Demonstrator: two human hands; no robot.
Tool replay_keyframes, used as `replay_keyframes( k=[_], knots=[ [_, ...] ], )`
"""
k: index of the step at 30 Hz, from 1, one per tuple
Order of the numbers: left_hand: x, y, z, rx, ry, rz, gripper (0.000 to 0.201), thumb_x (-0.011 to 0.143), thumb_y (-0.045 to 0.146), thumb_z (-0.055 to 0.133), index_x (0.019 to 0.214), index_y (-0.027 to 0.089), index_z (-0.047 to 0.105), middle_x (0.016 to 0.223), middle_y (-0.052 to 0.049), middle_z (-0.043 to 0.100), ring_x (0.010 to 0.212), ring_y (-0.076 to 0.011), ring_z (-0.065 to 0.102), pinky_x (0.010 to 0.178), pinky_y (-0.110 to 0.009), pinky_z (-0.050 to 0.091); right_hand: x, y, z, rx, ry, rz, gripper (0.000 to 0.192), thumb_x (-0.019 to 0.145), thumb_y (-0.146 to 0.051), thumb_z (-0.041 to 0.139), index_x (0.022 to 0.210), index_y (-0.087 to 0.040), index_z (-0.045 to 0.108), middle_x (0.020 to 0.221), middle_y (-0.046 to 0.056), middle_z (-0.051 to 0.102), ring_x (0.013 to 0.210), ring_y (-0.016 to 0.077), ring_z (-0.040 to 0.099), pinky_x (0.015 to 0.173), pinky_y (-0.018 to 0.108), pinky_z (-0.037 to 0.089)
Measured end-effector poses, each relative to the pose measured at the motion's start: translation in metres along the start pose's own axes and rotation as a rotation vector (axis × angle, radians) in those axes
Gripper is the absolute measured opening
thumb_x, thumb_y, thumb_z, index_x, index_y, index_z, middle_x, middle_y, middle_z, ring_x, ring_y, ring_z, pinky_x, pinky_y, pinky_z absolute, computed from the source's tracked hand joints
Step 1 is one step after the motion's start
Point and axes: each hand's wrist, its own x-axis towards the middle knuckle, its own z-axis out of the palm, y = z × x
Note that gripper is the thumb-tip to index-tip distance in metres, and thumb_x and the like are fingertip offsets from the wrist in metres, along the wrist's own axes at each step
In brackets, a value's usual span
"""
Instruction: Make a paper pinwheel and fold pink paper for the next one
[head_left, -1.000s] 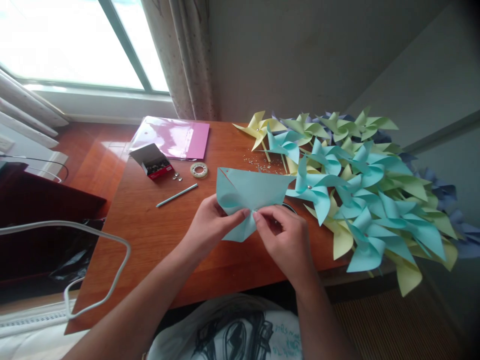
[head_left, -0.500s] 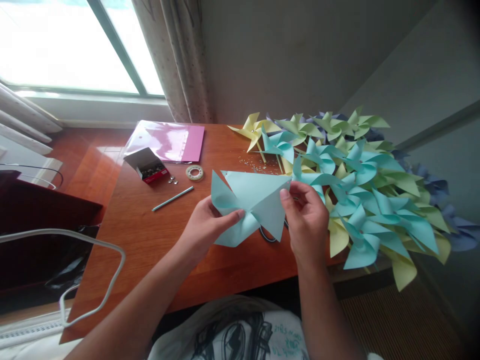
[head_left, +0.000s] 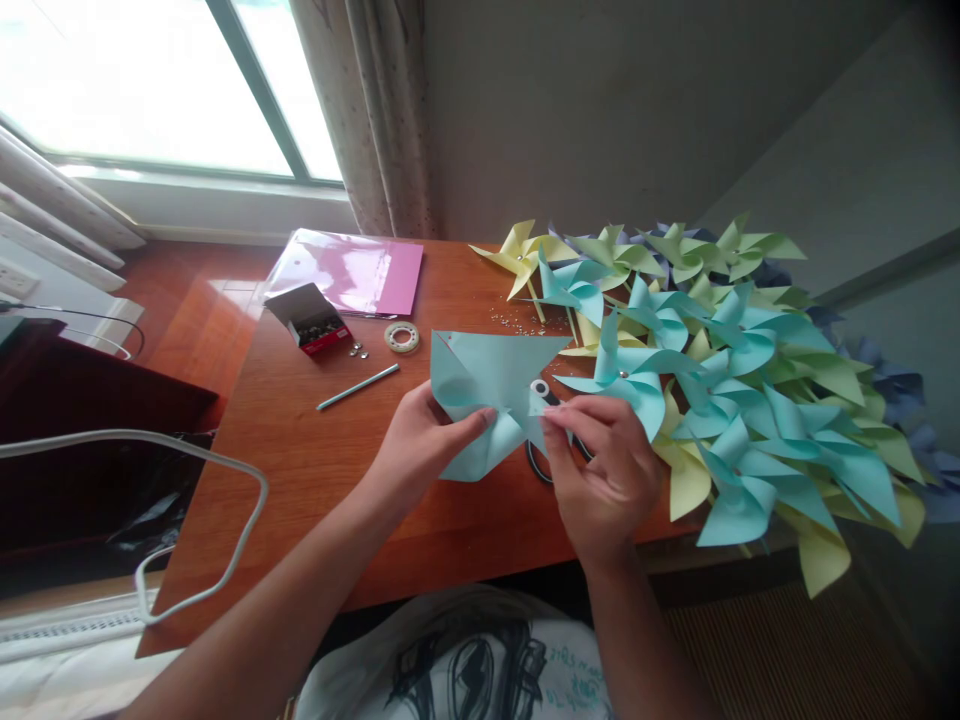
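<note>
A light blue cut paper square is held just above the wooden table. My left hand pinches its centre from the left, with folded points gathered under the thumb. My right hand grips another corner of the same sheet and holds it bent in toward the centre. Black-handled scissors lie under the paper, mostly hidden. A big heap of finished blue, yellow and green paper pinwheels lies just right of my right hand.
A pink folder, an open box of fasteners, a tape roll, a blue stick and scattered small pins lie on the far table half. A white cable loops at the left edge. Window and curtain stand behind.
My right hand had taken the sheet's right corner out at the side; it has now carried that corner down and in toward the centre. The left hand kept its pinch.
</note>
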Motion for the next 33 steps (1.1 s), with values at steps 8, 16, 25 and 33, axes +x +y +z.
replay_keyframes(
  k=[8,16,25,33],
  knots=[
    [-0.001,-0.001,0.001,-0.038,-0.013,-0.001,0.038,0.058,0.034,0.093,0.083,0.015,0.071,0.081,-0.005,0.077,0.072,-0.0222,0.070,0.063,-0.028,0.054,-0.006,0.006,0.007,-0.125,-0.162,-0.168,0.028,0.087,-0.008,0.070,0.100,-0.032,0.077,0.087,0.003,0.072,0.084,0.0212,0.064,0.080,0.039,0.057],
    [0.000,-0.001,0.000,-0.095,-0.040,-0.001,0.034,0.059,0.028,0.093,0.083,0.015,0.073,0.081,-0.004,0.078,0.075,-0.0213,0.071,0.067,-0.027,0.055,-0.005,0.011,0.007,-0.154,-0.194,-0.193,0.026,0.087,-0.007,0.070,0.097,-0.030,0.077,0.088,0.004,0.072,0.084,0.0221,0.064,0.080,0.040,0.056],
    [0.000,-0.001,0.001,-0.098,-0.043,-0.007,0.034,0.059,0.027,0.093,0.084,0.015,0.073,0.080,-0.004,0.079,0.075,-0.0217,0.072,0.068,-0.028,0.056,-0.004,0.012,0.007,-0.158,-0.214,-0.182,0.024,0.088,-0.007,0.068,0.096,-0.027,0.078,0.087,0.006,0.072,0.086,0.0230,0.061,0.080,0.041,0.055],
    [0.000,-0.001,0.000,-0.102,-0.076,-0.005,0.034,0.063,0.026,0.091,0.088,0.014,0.073,0.087,-0.006,0.080,0.077,-0.0204,0.072,0.069,-0.027,0.056,-0.003,0.012,0.007,-0.196,-0.220,-0.197,0.019,0.088,-0.008,0.069,0.093,-0.024,0.079,0.086,0.006,0.071,0.084,0.0218,0.060,0.077,0.038,0.054]
  ],
)
